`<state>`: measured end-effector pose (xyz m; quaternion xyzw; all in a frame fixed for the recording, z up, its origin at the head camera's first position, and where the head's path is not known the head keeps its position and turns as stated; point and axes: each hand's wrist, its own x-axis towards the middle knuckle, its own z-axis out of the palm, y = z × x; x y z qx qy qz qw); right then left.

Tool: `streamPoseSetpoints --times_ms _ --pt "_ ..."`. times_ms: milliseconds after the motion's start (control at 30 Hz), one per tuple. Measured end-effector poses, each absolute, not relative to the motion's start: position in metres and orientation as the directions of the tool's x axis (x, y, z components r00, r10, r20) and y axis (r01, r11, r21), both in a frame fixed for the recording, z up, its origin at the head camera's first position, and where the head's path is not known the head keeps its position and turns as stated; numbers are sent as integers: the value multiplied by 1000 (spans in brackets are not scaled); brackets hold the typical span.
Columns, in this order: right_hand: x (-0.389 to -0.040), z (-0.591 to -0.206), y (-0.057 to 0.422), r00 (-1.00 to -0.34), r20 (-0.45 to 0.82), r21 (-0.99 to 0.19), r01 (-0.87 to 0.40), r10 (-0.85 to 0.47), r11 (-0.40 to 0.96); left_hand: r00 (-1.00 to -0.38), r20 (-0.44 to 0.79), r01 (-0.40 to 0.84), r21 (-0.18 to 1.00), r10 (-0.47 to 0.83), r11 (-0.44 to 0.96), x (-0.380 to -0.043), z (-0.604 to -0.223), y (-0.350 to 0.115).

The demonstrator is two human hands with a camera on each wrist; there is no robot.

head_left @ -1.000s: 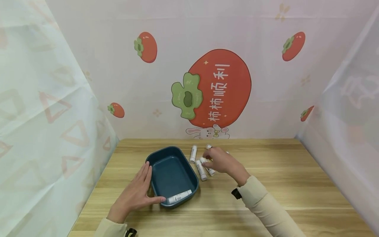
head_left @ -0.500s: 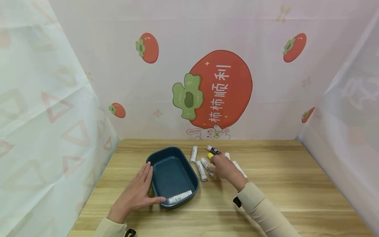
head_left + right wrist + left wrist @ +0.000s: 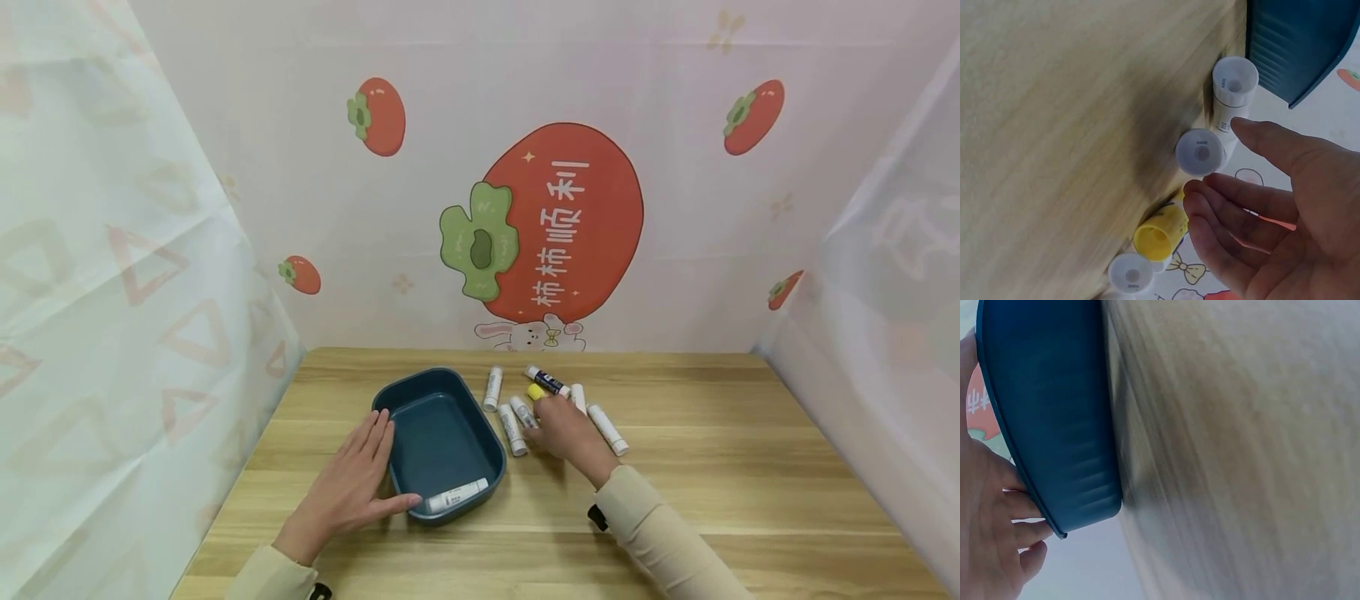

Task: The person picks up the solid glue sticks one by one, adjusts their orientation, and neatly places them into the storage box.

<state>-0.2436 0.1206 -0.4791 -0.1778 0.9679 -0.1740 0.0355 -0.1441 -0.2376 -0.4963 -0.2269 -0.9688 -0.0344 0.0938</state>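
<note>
My left hand rests on the rim of a dark blue rectangular tray, fingers straight along its left side and thumb at the near edge. A white glue stick lies inside along the near wall. My right hand reaches down among several glue sticks right of the tray. In the right wrist view, the end of a white glue stick shows between the thumb and the loosely bent fingers, fingertips right beside it. A yellow glue stick lies by those fingers, mostly hidden by the hand in the head view.
Near the tray lie two white glue sticks, one farther back and another nearer. A navy glue stick lies behind my right hand; a white one is to its right. A printed backdrop rises behind the wooden table.
My right hand has moved a little right and down, uncovering the navy glue stick and the yellow end. The left hand stays on the tray.
</note>
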Motion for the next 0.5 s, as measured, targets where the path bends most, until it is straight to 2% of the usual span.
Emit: streamPoseSetpoints --times_ms 167,500 --pt "-244 -480 120 -946 10 -339 -308 -324 889 -874 209 449 1 439 894 -145 -497 -237" --pt "-242 -484 118 -955 45 -359 -290 -294 887 -886 216 428 38 410 903 -139 -495 -238"
